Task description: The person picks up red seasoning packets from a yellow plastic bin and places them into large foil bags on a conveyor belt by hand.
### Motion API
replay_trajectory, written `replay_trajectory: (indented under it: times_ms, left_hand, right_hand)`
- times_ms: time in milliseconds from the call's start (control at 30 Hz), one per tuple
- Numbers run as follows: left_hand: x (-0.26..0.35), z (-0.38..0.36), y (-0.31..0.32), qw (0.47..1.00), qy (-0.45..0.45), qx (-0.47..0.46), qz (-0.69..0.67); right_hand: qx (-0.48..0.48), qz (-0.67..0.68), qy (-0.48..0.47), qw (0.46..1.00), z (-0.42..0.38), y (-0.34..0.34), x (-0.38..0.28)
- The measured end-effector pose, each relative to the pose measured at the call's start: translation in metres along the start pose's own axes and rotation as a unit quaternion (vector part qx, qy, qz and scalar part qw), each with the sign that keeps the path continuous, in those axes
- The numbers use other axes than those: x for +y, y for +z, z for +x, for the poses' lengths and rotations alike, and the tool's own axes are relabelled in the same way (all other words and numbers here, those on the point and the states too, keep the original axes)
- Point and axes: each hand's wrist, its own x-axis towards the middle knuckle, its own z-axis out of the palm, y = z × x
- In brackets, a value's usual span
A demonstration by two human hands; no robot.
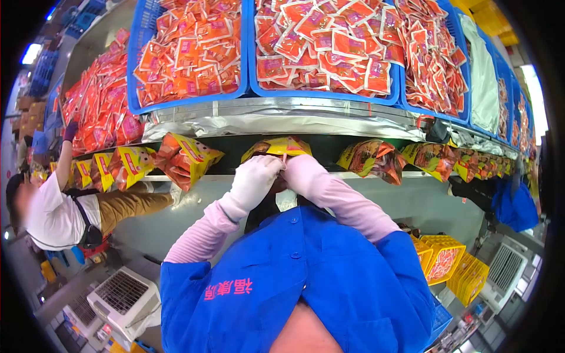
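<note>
At centre, the left hand (254,179) is pinching a yellow bag's (287,145) lower edge; the right hand's (299,172) grip cannot be told. Blue crates (325,95) are holding red sachets (197,56) across the top; a yellow crate (442,240), lower right, is holding packets (445,263).

Both hands (259,176) meet at a yellow bag (279,145); red packets (347,46) fill blue crates (323,94) beyond.

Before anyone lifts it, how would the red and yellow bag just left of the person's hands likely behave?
The bag will probably be floppy, since its wrapping looks thin and creased. It may be a bit slippery, as its surface is shiny. Its bulging shape suggests it could sag or shift when lifted, but I can't judge its weight.
</note>
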Motion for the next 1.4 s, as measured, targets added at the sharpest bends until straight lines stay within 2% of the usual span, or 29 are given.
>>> replay_trajectory:
  times_ms: [33,67,133,167,200,233,300,367,400,433,500,567,633,700,733,767,833,867,900,933,1033,1067,1100,1133,1167,1233,1300,1367,1400]
  left_hand:
    - [-0.004,-0.001,0.008,0.997,0.006,-0.06,0.056]
    - [-0.008,-0.003,0.02,0.981,-0.007,-0.141,0.134]
    - [-0.031,-0.009,0.052,0.908,-0.036,-0.302,0.29]
    - [-0.035,0.01,0.053,0.848,-0.069,-0.422,0.313]
    - [-0.065,0.012,0.079,0.843,-0.129,-0.45,0.265]
    - [-0.098,0.01,0.107,0.84,-0.209,-0.436,0.248]
    - [-0.086,0.018,0.074,0.939,-0.035,-0.297,0.17]
    - [-0.097,0.017,0.058,0.925,-0.137,-0.339,0.102]
    - [-0.119,0.006,0.08,0.906,-0.096,-0.341,0.232]
    - [-0.095,0.017,0.035,0.88,-0.12,-0.425,0.174]
    - [-0.076,0.027,-0.057,0.938,-0.064,-0.342,0.009]
    - [-0.103,0.039,-0.109,0.982,-0.068,-0.158,-0.074]
    - [-0.139,0.067,-0.131,0.986,-0.158,0.044,0.033]
    - [-0.197,0.1,-0.122,0.964,-0.241,0.071,0.082]
    - [-0.219,0.115,-0.114,0.954,-0.274,0.021,0.118]
    - [-0.238,0.125,-0.1,0.939,-0.305,-0.033,0.153]
    - [-0.245,0.141,-0.088,0.905,-0.36,-0.125,0.188]
    - [-0.239,0.142,-0.093,0.935,-0.309,-0.098,0.146]
    - [-0.258,0.151,-0.075,0.918,-0.333,-0.091,0.195]
    - [-0.256,0.159,-0.074,0.895,-0.356,-0.146,0.227]
    - [-0.258,0.159,-0.075,0.894,-0.333,-0.167,0.248]
    - [-0.288,0.155,-0.067,0.923,-0.307,-0.119,0.2]
    - [-0.278,0.146,-0.078,0.943,-0.29,-0.084,0.141]
    - [-0.265,0.14,-0.085,0.952,-0.282,-0.025,0.112]
    - [-0.253,0.132,-0.089,0.958,-0.274,0.033,0.084]
    - [-0.234,0.112,-0.092,0.964,-0.223,0.109,-0.095]
    - [-0.114,0.083,-0.106,0.929,-0.137,0.078,-0.334]
    - [-0.007,0.05,-0.1,0.924,-0.13,0.006,-0.358]
    - [0.022,0.037,-0.086,0.967,-0.041,-0.023,-0.25]
  right_hand:
    - [-0.009,-0.082,-0.04,0.996,-0.016,-0.012,-0.003]
    - [-0.008,-0.087,-0.047,0.995,-0.016,-0.004,-0.002]
    - [0.097,-0.224,-0.066,0.968,-0.001,0.025,0.007]
    - [0.085,-0.169,-0.026,0.982,0.018,0.028,0.002]
    - [0.058,-0.194,-0.059,0.978,0.025,0.024,-0.007]
    - [0.031,-0.219,-0.089,0.971,0.03,0.019,-0.015]
    - [-0.003,-0.212,-0.096,0.972,0.036,0.004,-0.031]
    - [-0.008,-0.164,-0.113,0.98,0.037,-0.022,-0.029]
    - [0.069,-0.061,-0.096,0.991,0.031,-0.051,-0.03]
    - [0.144,0.046,-0.077,0.986,0.031,-0.08,-0.025]
    - [0.383,0.051,0.027,0.922,0.069,-0.113,0.013]
    - [0.483,-0.033,0.018,0.875,0.112,-0.141,0.05]
    - [0.455,-0.135,0.054,0.879,0.178,-0.115,0.098]
    - [0.275,-0.065,0.146,0.948,0.188,-0.138,0.09]
    - [0.286,-0.009,0.176,0.942,0.188,-0.137,0.089]
    - [0.308,0.019,0.146,0.94,0.174,-0.135,0.096]
    - [0.365,0.171,0.203,0.892,0.112,-0.151,0.067]
    - [0.406,0.277,0.147,0.858,0.086,-0.14,0.077]
    - [0.402,0.366,0.124,0.83,0.058,-0.135,0.083]
    - [0.427,0.419,0.106,0.795,0.037,-0.125,0.091]
    - [0.506,0.57,0.045,0.645,-0.01,-0.119,0.101]
    - [0.543,0.565,0.02,0.621,-0.016,-0.121,0.109]
    - [0.576,0.559,-0.007,0.596,-0.018,-0.127,0.112]
    - [0.598,0.57,0.049,0.561,-0.018,-0.135,0.115]
    - [0.635,0.58,0.016,0.51,-0.011,-0.143,0.107]
    - [0.535,0.533,0.107,0.646,0.011,-0.14,0.15]
    - [0.482,0.605,0.099,0.626,-0.017,-0.141,0.121]
    - [0.414,0.534,-0.066,0.734,-0.056,-0.126,0.102]
    - [0.376,0.447,-0.065,0.809,-0.08,-0.113,0.087]
